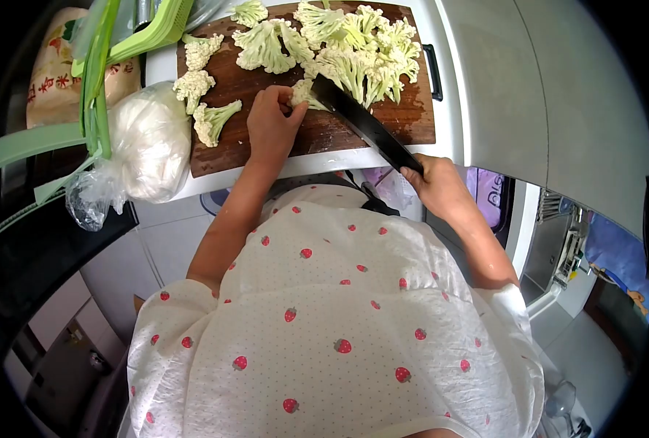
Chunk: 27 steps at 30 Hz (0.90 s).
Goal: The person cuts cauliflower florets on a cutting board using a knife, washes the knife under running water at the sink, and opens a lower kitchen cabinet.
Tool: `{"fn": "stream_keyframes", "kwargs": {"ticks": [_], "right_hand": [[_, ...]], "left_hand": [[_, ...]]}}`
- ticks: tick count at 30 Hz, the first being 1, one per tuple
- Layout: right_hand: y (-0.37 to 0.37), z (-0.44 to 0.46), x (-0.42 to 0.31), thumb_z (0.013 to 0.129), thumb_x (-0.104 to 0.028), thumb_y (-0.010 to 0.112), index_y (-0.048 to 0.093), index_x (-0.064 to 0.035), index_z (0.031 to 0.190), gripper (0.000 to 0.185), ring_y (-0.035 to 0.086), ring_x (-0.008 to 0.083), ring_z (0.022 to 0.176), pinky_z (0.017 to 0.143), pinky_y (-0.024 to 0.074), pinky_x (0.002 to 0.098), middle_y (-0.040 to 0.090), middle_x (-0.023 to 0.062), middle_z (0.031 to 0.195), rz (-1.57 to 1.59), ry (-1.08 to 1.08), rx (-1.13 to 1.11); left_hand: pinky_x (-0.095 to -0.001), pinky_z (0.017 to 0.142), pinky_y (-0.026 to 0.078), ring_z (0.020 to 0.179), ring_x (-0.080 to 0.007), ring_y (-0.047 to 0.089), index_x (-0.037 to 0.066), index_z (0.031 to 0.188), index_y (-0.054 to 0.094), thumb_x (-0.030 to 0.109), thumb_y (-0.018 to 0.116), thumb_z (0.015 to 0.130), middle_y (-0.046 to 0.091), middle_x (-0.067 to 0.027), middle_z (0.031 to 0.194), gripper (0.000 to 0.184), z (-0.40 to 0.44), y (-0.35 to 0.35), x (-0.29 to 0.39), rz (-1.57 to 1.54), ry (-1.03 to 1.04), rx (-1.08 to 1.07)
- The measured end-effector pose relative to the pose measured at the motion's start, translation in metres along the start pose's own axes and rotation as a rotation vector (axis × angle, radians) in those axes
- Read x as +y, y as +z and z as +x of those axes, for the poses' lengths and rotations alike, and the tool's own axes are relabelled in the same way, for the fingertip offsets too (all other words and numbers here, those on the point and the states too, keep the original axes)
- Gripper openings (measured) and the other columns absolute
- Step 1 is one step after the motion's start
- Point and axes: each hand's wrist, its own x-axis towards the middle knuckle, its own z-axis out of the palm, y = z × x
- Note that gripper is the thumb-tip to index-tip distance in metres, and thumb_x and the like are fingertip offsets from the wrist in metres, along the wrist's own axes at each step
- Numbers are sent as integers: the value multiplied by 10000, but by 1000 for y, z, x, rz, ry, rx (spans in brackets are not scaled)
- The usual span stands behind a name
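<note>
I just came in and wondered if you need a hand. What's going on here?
A person is working on cauliflower at a wooden board. The right hand grips a dark knife, its blade right by a small floret that the left hand has at its fingertips. Larger pieces crowd the board's far right side, and three small florets sit along its left, near a plastic bag.

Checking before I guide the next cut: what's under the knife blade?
The cutting board and a floret at the left hand show beside the knife; whatever the knife covers is hidden.
</note>
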Motion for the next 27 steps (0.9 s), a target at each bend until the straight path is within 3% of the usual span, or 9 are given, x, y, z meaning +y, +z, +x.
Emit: {"fn": "stream_keyframes", "kwargs": {"ticks": [2, 5, 15, 18, 21, 23, 25, 27], "right_hand": [[8, 6, 9, 876, -176, 599, 607, 18, 968, 215, 549, 417, 634, 616, 444, 443, 557, 263, 698, -90, -79, 52], [8, 4, -3, 872, -192, 576, 631, -17, 932, 193, 616, 416, 752, 704, 489, 480, 622, 246, 748, -240, -25, 94], [3, 16, -9, 861, -164, 584, 631, -26, 977, 186, 610, 421, 751, 686, 484, 482, 626, 246, 774, -411, -21, 59], [11, 28, -12, 857, -154, 579, 628, -25, 982, 187, 608, 421, 771, 697, 482, 481, 627, 248, 776, -371, 18, -20], [26, 43, -9, 797, -75, 580, 631, -7, 889, 125, 632, 400, 786, 718, 491, 469, 625, 241, 736, -293, -17, 104], [21, 41, -4, 835, -133, 593, 632, 7, 852, 146, 623, 401, 795, 722, 481, 464, 615, 243, 736, -44, 28, 75], [18, 39, 1, 866, -181, 589, 630, 16, 835, 204, 606, 407, 767, 697, 470, 459, 603, 246, 723, -36, 42, 63], [17, 29, -3, 871, -172, 618, 588, 50, 859, 224, 502, 438, 656, 626, 436, 424, 547, 270, 710, 42, 79, -25]], "left_hand": [[-330, 635, 474, 695, -209, 567, 42, 899, 585, 115, 755, 704, 569, -75, 799, 269, 1, 1, -1, 1, 9, 4], [-336, 632, 472, 690, -211, 563, 41, 883, 585, 107, 754, 700, 564, -77, 796, 258, 2, 0, -1, -7, 32, 6], [-334, 638, 474, 701, -219, 572, 37, 873, 585, 79, 752, 690, 557, -85, 795, 251, 3, -5, -1, 2, 37, -36], [-334, 644, 475, 710, -219, 578, 35, 867, 584, 71, 747, 695, 558, -83, 802, 240, 0, -5, -1, -62, 39, -35], [-324, 662, 484, 732, -218, 590, 36, 888, 594, 57, 742, 699, 568, -88, 824, 241, -2, -3, -5, -48, 64, -13], [-315, 680, 493, 753, -216, 596, 37, 923, 602, 44, 737, 704, 578, -90, 846, 258, -8, -1, -7, -127, 84, 28], [-310, 689, 495, 759, -212, 595, 38, 938, 602, 38, 736, 706, 580, -90, 853, 269, -9, -1, -3, -120, 101, 40], [-304, 697, 497, 765, -208, 595, 39, 954, 603, 33, 736, 708, 582, -90, 860, 280, -11, -1, -4, -99, 109, 58]]}}
